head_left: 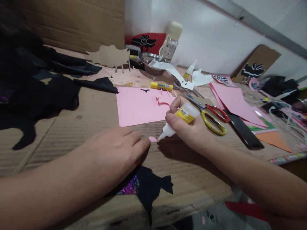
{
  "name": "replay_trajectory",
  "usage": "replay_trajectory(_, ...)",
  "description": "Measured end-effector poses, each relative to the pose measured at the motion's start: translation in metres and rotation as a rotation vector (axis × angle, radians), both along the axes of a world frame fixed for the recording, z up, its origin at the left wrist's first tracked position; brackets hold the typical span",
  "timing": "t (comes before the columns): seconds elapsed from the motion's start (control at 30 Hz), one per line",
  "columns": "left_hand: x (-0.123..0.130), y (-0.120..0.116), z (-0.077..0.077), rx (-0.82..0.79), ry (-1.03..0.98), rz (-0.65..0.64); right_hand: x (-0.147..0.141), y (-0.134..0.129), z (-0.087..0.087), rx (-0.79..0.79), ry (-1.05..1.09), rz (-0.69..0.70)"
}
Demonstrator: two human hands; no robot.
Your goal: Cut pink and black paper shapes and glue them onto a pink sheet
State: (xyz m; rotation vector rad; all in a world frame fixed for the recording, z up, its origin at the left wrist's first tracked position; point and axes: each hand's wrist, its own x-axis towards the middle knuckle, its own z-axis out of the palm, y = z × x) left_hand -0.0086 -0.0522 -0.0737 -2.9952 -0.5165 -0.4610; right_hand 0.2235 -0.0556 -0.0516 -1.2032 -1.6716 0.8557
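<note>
My right hand (185, 127) is wrapped round a clear glue bottle (188, 113) with a yellow label, tilted so its white nozzle points down to the left. The nozzle tip meets the right end of a small pink paper piece (153, 139) on the table. At the piece's left end, my left hand (120, 145) has its fingers together, pinching or pressing it down. Just behind both hands lies a pink sheet (139, 110) with cut pink paper (165, 100) on it. Partly under my left forearm is a black cutout (150, 183) with purple glitter.
Scissors (213, 118) with red and yellow handles and a black phone (244, 131) lie to the right. A yellow glue stick (161, 86), a metal bowl (153, 68) and a bottle (171, 44) stand farther back. Black fabric-like material (55, 95) covers the left side.
</note>
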Motion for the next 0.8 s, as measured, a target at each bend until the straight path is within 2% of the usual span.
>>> replay_trajectory(0.2,0.0034,-0.0009,0.0052,0.057,0.007,0.004,-0.0024,0.0004,0.0002,-0.04,-0.029,0.047)
replay_trajectory(0.47,-0.001,-0.0015,-0.0039,0.097,-0.011,-0.017,-0.002,-0.0008,0.0006,-0.098,-0.029,0.034)
replay_trajectory(0.67,-0.0003,-0.0018,-0.0034,0.094,-0.016,-0.045,-0.0041,-0.0009,-0.002,-0.122,0.009,0.103)
replay_trajectory(0.8,0.0003,0.0002,-0.0011,0.134,-0.012,-0.04,-0.0043,0.0,-0.0068,-0.102,0.006,0.064)
